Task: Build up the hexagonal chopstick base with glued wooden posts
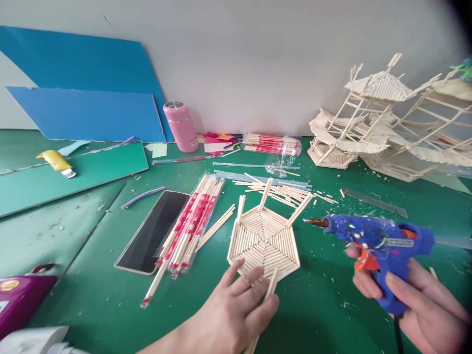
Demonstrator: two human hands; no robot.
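Note:
A hexagonal base of wooden sticks (264, 239) lies in front of me, with stick posts rising at three of its corners on the far side. My left hand (236, 307) is at its near edge, fingertips on or just over the base, thumb and fingers closed around a pair of light wooden sticks (273, 284). The sticks' lower part passes behind the hand. On the right, my right hand (413, 295) grips a blue hot glue gun (379, 236) by its handle, fingers by the orange trigger. Its nozzle points left, apart from the base.
Packaged sticks (191, 221) overlap a phone (153, 236) on the left. Loose sticks (283, 191) lie behind the base. Stick-built towers (361, 118) stand back right. A pink flask (181, 128), blue boards (92, 113), a yellow cutter (55, 161) and a purple object (25, 300) are around.

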